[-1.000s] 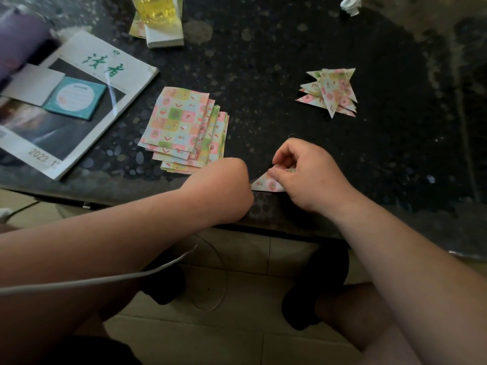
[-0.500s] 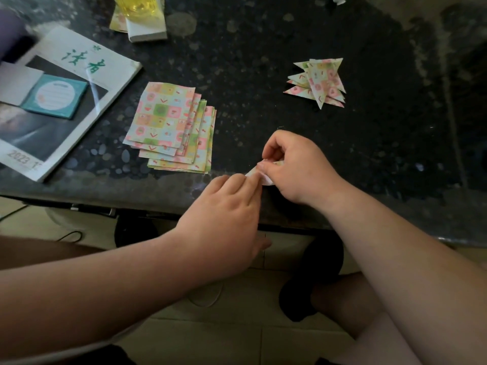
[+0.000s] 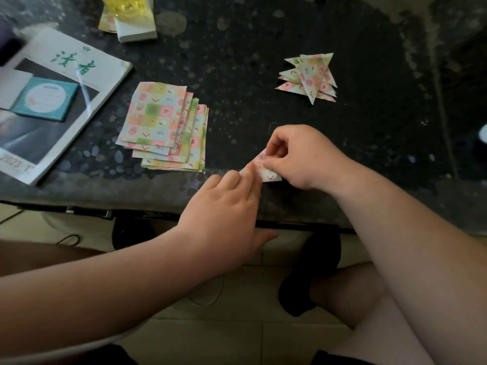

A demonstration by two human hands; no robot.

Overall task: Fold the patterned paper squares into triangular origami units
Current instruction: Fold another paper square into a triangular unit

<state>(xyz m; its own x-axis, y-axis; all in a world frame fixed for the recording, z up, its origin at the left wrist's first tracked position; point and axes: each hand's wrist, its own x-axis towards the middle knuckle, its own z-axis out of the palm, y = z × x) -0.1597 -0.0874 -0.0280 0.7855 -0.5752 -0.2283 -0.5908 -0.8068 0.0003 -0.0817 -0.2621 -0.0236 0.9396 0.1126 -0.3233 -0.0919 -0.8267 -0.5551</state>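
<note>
A partly folded patterned paper (image 3: 268, 175) lies at the near edge of the dark table. My right hand (image 3: 303, 156) pinches it from above with curled fingers and thumb. My left hand (image 3: 226, 206) reaches over the table edge, its straight fingertips pressing on the paper's left end. A fanned stack of flat patterned paper squares (image 3: 163, 125) lies to the left of my hands. A pile of finished triangular units (image 3: 309, 77) sits farther back on the right.
A magazine (image 3: 52, 101) with a teal card on it lies at the far left. A white box with a yellow glass (image 3: 131, 17) stands at the back. The dark speckled table (image 3: 237, 48) ends just under my hands; tiled floor lies below.
My left hand has opened from a fist and come up so its fingertips press the paper. My right hand keeps its pinch on the fold.
</note>
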